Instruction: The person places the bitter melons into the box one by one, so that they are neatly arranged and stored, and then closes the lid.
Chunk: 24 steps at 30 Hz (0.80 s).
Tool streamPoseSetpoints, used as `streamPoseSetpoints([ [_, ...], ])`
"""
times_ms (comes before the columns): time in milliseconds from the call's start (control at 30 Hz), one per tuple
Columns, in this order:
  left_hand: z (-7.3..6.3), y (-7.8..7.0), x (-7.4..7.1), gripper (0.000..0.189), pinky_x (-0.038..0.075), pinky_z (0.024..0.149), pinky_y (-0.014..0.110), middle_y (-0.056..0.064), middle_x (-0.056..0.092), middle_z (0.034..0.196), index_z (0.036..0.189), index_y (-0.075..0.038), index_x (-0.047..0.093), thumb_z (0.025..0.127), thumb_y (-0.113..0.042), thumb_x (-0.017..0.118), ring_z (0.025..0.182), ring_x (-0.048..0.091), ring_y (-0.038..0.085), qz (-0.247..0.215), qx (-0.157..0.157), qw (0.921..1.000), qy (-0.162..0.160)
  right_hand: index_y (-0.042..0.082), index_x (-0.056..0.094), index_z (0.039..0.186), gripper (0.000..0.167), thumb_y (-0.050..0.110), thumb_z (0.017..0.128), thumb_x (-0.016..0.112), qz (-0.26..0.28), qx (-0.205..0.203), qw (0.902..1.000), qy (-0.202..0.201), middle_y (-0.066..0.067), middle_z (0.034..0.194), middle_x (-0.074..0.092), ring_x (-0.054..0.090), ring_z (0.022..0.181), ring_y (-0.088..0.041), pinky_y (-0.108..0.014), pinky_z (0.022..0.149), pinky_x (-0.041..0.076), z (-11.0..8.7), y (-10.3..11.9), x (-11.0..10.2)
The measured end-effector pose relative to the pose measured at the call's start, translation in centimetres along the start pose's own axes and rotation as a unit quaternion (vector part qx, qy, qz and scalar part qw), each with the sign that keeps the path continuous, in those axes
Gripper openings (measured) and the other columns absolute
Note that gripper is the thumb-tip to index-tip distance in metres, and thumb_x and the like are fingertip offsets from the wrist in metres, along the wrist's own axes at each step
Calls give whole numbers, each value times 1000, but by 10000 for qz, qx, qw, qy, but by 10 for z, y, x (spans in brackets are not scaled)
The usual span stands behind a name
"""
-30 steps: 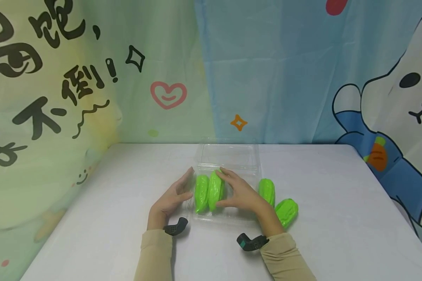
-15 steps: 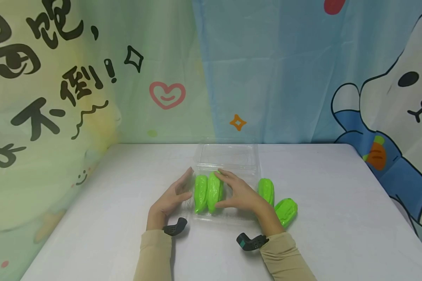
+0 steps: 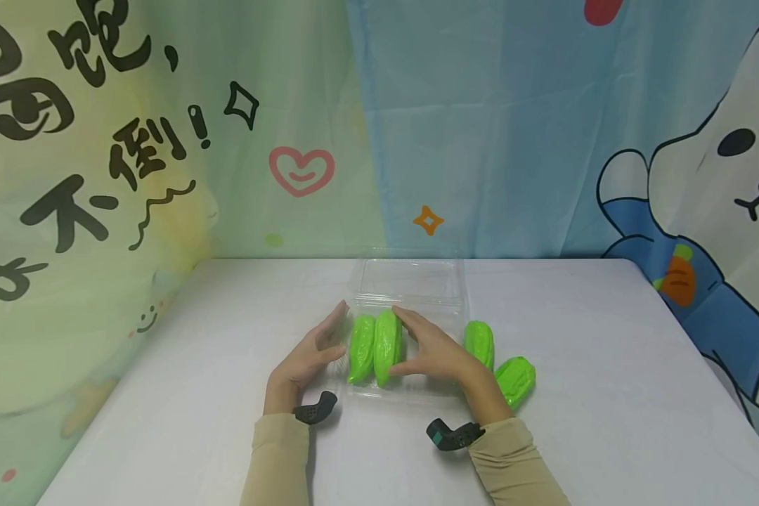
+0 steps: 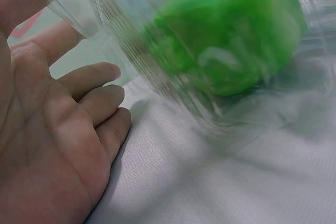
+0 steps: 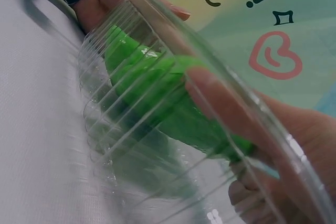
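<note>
Two long, lumpy, shiny green bitter melons lie side by side in a clear plastic clamshell box (image 3: 411, 393). My right hand (image 3: 436, 348) reaches in over the right wall and spans the right-hand melon (image 3: 388, 348), fingertips at its far end and thumb at its near end. Beside it, the left-hand melon (image 3: 361, 349) leans slightly, its near end toward the left. My left hand (image 3: 306, 358) stands at the box's left side with spread, relaxed fingers (image 4: 97, 80), just outside the ribbed wall (image 4: 136, 45).
To the right of the box, partly behind my right forearm, lie two more green melons, one upright in view (image 3: 479, 343) and one slanted (image 3: 515, 381). The box's lid (image 3: 411, 281) is folded back toward the printed curtain (image 3: 512, 140). A white cloth covers the table (image 3: 607, 337).
The left-hand melon has tilted, its near end a little further left. The right fingertips have shifted slightly off the top of the other melon toward its right. My left hand stays put.
</note>
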<state>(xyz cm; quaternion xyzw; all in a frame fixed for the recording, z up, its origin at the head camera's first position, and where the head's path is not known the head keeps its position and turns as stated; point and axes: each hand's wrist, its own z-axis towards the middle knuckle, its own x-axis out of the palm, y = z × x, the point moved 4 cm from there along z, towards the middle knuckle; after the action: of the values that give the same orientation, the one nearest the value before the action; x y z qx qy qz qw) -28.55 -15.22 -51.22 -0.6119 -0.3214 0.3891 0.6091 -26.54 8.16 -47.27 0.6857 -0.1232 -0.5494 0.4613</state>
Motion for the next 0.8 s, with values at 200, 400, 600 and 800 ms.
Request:
streamPoseSetpoints([
  [200,0,0,0,96,6,121,37,-3,13,161,153,-24,18,77,-36,76,149,9,15,1,-45,10000,-34,9,24,151,111,42,64,86,-5,-93,10000,-15,-11,152,31,32,140,-31,-47,115,31,-1,1,-1],
  [400,-1,1,0,94,7,122,37,-7,15,160,152,-25,19,78,-34,76,148,9,14,36,-120,9999,-98,8,25,151,109,41,66,85,-145,-81,9999,18,-11,150,32,33,139,-31,-48,114,32,-1,1,-1],
  [600,0,0,0,93,6,122,38,-6,14,160,152,-24,19,79,-31,75,149,8,15,37,-116,9999,-94,9,26,150,107,41,67,84,-295,-38,9995,60,-12,148,35,35,138,-31,-48,114,32,0,0,0],
  [800,0,-1,0,93,5,122,36,-7,13,160,153,-23,18,80,-31,75,149,7,14,-24,-52,10000,-15,9,26,150,107,40,66,85,-328,21,9994,52,-11,150,34,34,139,-30,-48,114,31,0,-1,0],
])
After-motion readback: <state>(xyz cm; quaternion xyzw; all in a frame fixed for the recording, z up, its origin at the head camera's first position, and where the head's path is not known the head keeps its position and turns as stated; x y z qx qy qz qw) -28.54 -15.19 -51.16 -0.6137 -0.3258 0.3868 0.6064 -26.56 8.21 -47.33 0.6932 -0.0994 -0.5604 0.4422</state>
